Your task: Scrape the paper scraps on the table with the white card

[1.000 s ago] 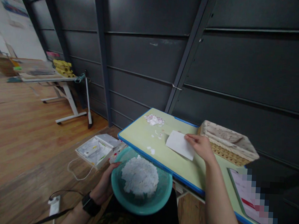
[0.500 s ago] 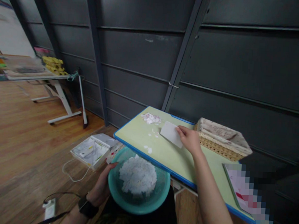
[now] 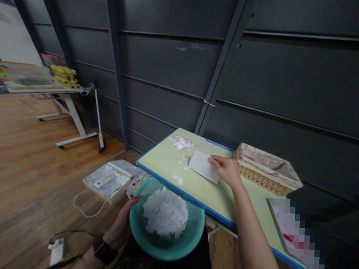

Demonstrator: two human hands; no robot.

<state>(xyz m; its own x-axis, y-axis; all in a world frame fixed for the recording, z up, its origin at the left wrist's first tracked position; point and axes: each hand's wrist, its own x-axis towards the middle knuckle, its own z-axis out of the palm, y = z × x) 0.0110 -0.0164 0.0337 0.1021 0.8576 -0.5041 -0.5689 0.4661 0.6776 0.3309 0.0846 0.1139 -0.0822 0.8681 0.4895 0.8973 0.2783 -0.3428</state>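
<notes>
Our right hand point(image 3: 229, 173) has the white card point(image 3: 202, 167) pinched by its edge over the table point(image 3: 224, 201), the card lying toward eight o'clock from those fingertips, long axis running roughly ten to four, with the heap of paper scraps point(image 3: 181, 142) at ten o'clock, just apart from it. That's our nearer hand by far, since our left hand point(image 3: 123, 224) is down grasping the teal basket point(image 3: 169, 252) at nine o'clock on its rim, thumb over, other fingers hidden from us. And compared with a second ago, we're seeing the card closer to the heap!
</notes>
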